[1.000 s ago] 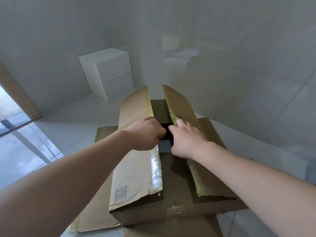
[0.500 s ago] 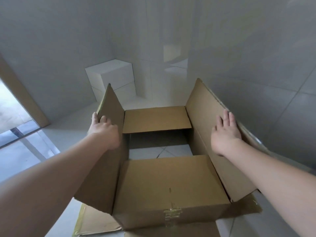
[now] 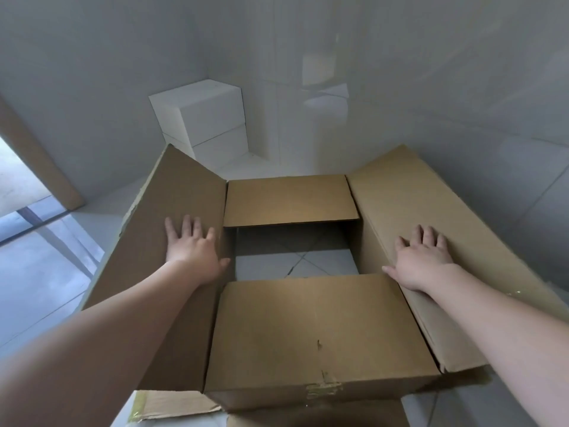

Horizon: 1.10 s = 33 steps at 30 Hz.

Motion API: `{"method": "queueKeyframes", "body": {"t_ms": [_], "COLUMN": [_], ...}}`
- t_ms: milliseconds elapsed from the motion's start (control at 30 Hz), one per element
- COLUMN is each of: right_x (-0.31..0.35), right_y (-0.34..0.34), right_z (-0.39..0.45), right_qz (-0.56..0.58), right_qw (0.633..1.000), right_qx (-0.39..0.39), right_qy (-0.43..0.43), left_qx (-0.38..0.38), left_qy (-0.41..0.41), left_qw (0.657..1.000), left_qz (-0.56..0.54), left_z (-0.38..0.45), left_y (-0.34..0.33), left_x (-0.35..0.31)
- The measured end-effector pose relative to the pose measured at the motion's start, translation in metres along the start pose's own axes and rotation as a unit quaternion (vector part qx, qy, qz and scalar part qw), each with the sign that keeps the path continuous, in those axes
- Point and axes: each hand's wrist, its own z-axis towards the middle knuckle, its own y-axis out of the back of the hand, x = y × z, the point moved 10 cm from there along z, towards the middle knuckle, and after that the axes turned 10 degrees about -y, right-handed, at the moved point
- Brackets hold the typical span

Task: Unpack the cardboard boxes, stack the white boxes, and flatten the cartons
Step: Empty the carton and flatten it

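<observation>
A brown cardboard carton (image 3: 320, 334) stands in front of me with all its flaps spread open. Through its middle I see the tiled floor, so it holds nothing. My left hand (image 3: 192, 249) lies flat with straight fingers on the long left flap (image 3: 172, 211). My right hand (image 3: 423, 257) lies flat on the long right flap (image 3: 409, 195). Two white boxes (image 3: 209, 124) are stacked one on the other in the far corner against the wall.
A flattened piece of cardboard (image 3: 172, 405) lies on the floor under the carton's near left corner. Glossy tiled walls close the corner beyond. A wooden door frame (image 3: 40, 161) and a glass pane are at the left.
Both hands have pushed the long side flaps outward and down from half-raised to nearly flat. The left hand went from gripping the flap's edge to pressing flat on it.
</observation>
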Motion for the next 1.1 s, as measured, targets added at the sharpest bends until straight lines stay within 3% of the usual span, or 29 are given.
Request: {"method": "queueKeyframes", "body": {"t_ms": [100,200,333,433,567,733,833,967,1100], "right_x": [0.006,0.01,0.016,0.02,0.026,0.056,0.083,0.101,0.093], "right_y": [-0.012,-0.026,-0.039,-0.039,-0.042,-0.018,-0.003,0.007,0.04], "right_z": [0.003,0.006,0.012,0.018,0.02,0.014,-0.005,-0.033,-0.049], "right_qz": [0.036,0.076,0.146,0.163,0.155,0.119,0.142,0.177,0.21], "right_qw": [0.999,0.996,0.987,0.985,0.987,0.989,0.979,0.97,0.962], "right_qx": [0.022,0.047,0.066,0.043,0.034,-0.047,-0.012,0.037,-0.002], "right_qy": [-0.004,-0.012,-0.023,-0.03,-0.034,0.078,0.144,0.163,0.174], "left_qx": [0.02,0.045,0.028,0.008,-0.001,-0.015,-0.024,-0.029,-0.046], "left_qy": [-0.009,0.011,0.019,0.035,0.046,0.059,0.042,0.016,-0.011], "left_qw": [0.999,0.987,0.927,0.897,0.915,0.94,0.954,0.965,0.97], "left_qz": [-0.036,-0.156,-0.374,-0.44,-0.401,-0.337,-0.296,-0.259,-0.24], "left_z": [0.001,0.002,0.006,0.006,0.01,0.009,0.009,0.005,-0.001], "left_y": [-0.019,-0.043,-0.061,-0.065,-0.064,-0.061,-0.054,-0.044,-0.018], "left_x": [-0.002,-0.002,-0.013,-0.019,-0.015,-0.009,-0.008,-0.008,-0.009]}}
